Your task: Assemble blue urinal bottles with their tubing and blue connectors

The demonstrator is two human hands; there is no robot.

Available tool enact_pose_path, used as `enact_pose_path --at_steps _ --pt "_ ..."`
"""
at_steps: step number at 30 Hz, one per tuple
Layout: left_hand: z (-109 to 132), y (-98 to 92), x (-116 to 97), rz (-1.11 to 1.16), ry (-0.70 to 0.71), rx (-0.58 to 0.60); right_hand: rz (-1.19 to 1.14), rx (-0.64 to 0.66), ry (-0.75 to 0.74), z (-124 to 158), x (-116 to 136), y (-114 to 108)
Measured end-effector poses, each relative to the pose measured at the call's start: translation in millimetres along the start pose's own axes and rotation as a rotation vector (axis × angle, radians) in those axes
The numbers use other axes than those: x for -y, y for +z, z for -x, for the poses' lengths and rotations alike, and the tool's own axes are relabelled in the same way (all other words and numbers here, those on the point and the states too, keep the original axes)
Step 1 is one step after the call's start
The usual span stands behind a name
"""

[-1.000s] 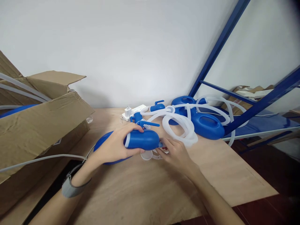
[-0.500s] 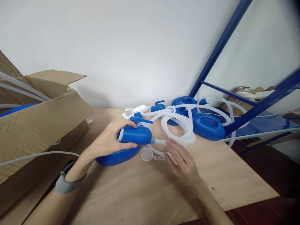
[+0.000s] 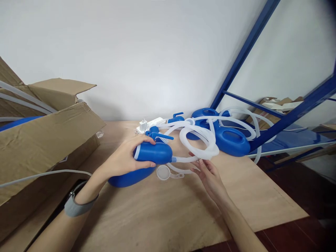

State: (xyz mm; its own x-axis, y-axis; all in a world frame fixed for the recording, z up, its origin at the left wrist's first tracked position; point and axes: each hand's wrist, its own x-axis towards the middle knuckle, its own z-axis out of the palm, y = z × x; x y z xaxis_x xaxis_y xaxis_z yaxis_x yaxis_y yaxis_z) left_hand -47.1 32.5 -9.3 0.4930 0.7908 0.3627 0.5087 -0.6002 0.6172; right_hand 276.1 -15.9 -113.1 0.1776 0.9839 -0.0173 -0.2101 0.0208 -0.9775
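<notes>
My left hand wraps round a blue cylindrical plastic urinal head with a white rim at its left end. From the other end, a milky flexible tube runs right into a loose coil. My right hand grips the tube at the coil's lower edge, some fingertips hidden behind it. Under my left hand lies a blue plastic bottle, partly covered. A round white cap with a strap rests on the table below the tube. A blue handle-like lever shows just behind the urinal head.
At left stands an open cardboard box with tubes and blue plastic inside. More blue bottles with tubing lie at back right, beside a blue metal frame. A white power strip with a plug sits near the wall.
My right hand has moved slightly right and turned palm-up, its fingers now under the tube at the coil. My left hand and the urinal head have shifted slightly right.
</notes>
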Motion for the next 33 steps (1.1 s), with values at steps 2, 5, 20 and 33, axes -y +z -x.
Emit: enact_pose_path --at_steps 2,5,20,33 --pt "0.7 2.8 0.3 0.001 0.005 -0.021 -0.141 -0.02 0.026 0.2 -0.2 7.4" --pt "1.2 6.9 -0.3 0.009 0.036 -0.067 -0.23 -0.074 0.067 -0.6 -4.2 16.0" --pt "0.0 18.2 -3.4 0.018 0.164 -0.114 -0.299 0.116 0.21 14.1 0.5 71.4" --pt "-0.2 13.4 2.9 -0.016 0.134 -0.101 -0.288 0.208 0.108 10.4 -10.7 70.8"
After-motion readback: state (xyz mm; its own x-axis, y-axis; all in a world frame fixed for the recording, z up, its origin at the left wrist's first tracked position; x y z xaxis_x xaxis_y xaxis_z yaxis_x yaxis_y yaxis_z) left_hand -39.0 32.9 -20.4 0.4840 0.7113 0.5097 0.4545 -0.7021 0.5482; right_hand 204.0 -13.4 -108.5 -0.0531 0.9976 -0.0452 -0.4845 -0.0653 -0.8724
